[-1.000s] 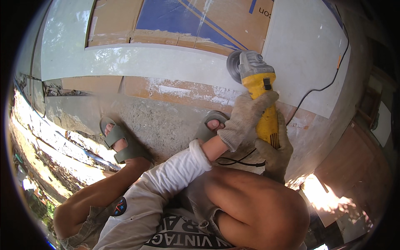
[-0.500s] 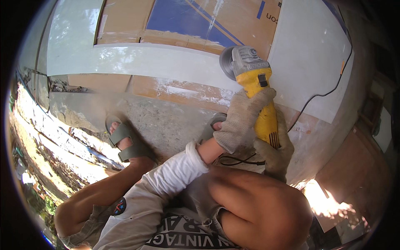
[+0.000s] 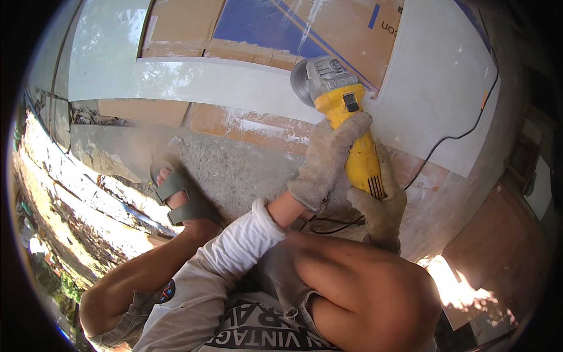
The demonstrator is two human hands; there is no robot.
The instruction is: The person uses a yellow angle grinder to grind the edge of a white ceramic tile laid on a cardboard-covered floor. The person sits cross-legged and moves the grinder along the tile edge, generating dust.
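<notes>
A yellow and grey angle grinder [image 3: 363, 161] is held slantwise in both my gloved hands. My left hand [image 3: 328, 155] wraps round its body just behind the grey head. The rear end, near the black vents, rests in the grip of my right hand [image 3: 384, 208]. The grinder's round disc [image 3: 301, 82] lies over the inner edge region of a glossy white panel [image 3: 229, 83] with a large cut-out. Whether the disc touches the panel cannot be seen. Brown and blue cardboard [image 3: 258, 29] shows through the cut-out.
More cardboard strips [image 3: 246, 124] lie along the panel's near edge on rough concrete [image 3: 223, 161]. A black cord [image 3: 441, 139] with an orange band runs across the right side. My sandalled foot [image 3: 176, 196] stands at the left. Brown boards [image 3: 487, 234] lie at the right.
Both hands have carried the grinder a little left and toward the far side along the panel. My grip on it looks the same.
</notes>
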